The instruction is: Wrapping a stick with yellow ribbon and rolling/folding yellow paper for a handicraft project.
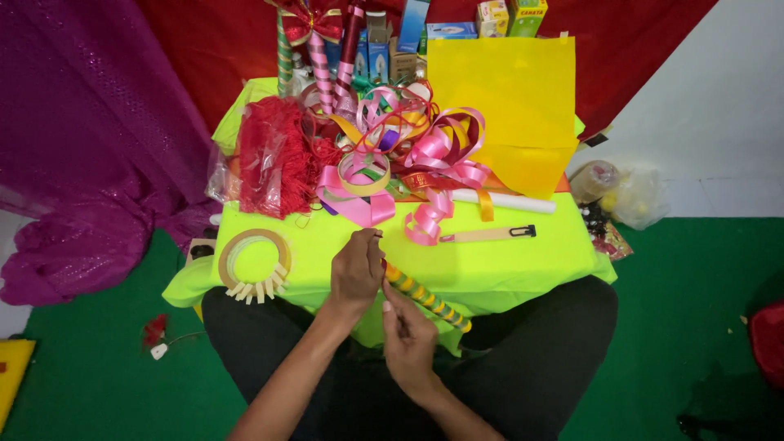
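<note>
— What are the hands on?

— A stick (426,300) wound in yellow and green stripes. It lies slantwise over the near edge of the lime-green surface (523,253), upper end by the thumbs, lower end pointing toward the person's right knee.

— Which hand has it?

— The left hand (357,272) is closed around the upper end, knuckles up. The right hand (408,341) sits just below, and its grip is narrow: fingertips pinched together against the stick's side. Whether something thin is held in that pinch, I cannot tell.

— What lies around them?

— A tape ring (254,261) to the left, with short cut strips stuck along its lower rim. Beyond the hands, a curled pink ribbon (427,220) and a cutter (490,234) with a pale handle and black tip, with a white rod (506,201) just behind it.

— And further back?

— A heap of ribbon loops (408,139) in pink, yellow and red, red tassels (278,155) in clear wrap to its left, a yellow sheet (506,106) on the right, and more striped sticks (318,57) standing upright at the back, one topped with a red bow.
</note>
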